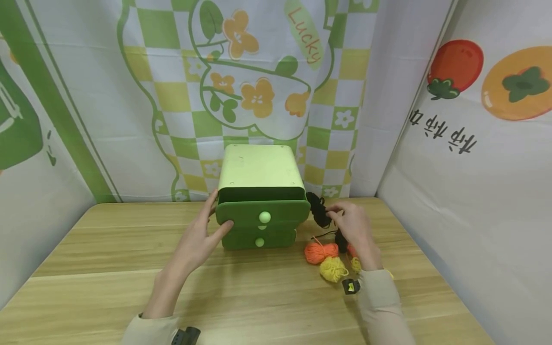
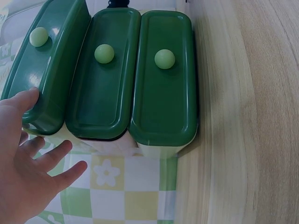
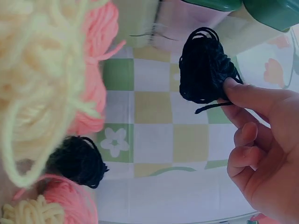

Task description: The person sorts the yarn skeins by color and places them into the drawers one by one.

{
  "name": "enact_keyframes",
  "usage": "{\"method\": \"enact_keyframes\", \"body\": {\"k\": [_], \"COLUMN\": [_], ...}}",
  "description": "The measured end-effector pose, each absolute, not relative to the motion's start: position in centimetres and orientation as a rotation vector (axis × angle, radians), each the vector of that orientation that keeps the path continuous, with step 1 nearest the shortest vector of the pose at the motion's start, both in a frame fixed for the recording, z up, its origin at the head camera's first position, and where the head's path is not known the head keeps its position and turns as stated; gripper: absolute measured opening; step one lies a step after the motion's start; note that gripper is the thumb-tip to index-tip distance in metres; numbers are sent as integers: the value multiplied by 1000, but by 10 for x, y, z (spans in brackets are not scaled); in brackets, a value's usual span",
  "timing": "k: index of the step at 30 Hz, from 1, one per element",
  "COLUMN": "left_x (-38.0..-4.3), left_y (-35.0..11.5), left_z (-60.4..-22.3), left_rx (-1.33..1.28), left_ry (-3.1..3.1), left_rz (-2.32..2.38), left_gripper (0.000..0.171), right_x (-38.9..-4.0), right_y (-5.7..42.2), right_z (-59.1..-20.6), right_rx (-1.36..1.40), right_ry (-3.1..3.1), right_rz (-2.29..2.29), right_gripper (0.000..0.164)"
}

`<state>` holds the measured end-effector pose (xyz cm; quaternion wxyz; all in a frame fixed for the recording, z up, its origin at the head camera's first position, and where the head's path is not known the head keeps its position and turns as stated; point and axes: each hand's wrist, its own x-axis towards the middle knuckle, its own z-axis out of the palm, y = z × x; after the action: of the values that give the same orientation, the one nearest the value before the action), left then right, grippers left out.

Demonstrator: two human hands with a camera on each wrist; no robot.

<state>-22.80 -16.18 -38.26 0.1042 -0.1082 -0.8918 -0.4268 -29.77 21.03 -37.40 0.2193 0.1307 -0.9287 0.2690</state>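
Observation:
A small drawer cabinet (image 1: 260,165) with a light green top has three dark green drawers with round knobs. Its top drawer (image 2: 51,60) stands partly pulled out, leaving a dark gap above the front. My left hand (image 1: 198,239) is at the cabinet's left side, thumb touching the top drawer's front and the other fingers spread along the side. Between thumb and fingertips, my right hand (image 1: 353,225) pinches a black yarn skein (image 3: 203,67), held up beside the cabinet's right side. A loose strand end hangs from the skein.
On the table (image 1: 129,268), right of the cabinet, lie an orange yarn ball (image 1: 316,252), a yellow one (image 1: 333,269) and another black skein (image 1: 340,240). More orange and yellow yarn is partly hidden under my right wrist. A patterned curtain (image 1: 181,96) hangs behind the cabinet.

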Motion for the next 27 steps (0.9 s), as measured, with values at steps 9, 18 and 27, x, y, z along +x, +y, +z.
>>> {"method": "enact_keyframes", "body": {"k": [9,18,27], "left_x": [-227,-228,-226], "left_y": [-163,-160,-161], "left_z": [-382,-383,-382], "left_rx": [-317,-326,-322], "left_ry": [-2630,-2625,-2623], "left_rz": [-1251,-1249,-1255], "left_gripper": [83,84,85], "right_x": [-294,-287,-289], "right_y": [208,203,190], "right_z": [-368,-357,-338], "right_rx": [388,414,521], "right_ry": [-2431,-2227,-2084], "right_rz": [781,775,772], "right_gripper": [12,8,8]}}
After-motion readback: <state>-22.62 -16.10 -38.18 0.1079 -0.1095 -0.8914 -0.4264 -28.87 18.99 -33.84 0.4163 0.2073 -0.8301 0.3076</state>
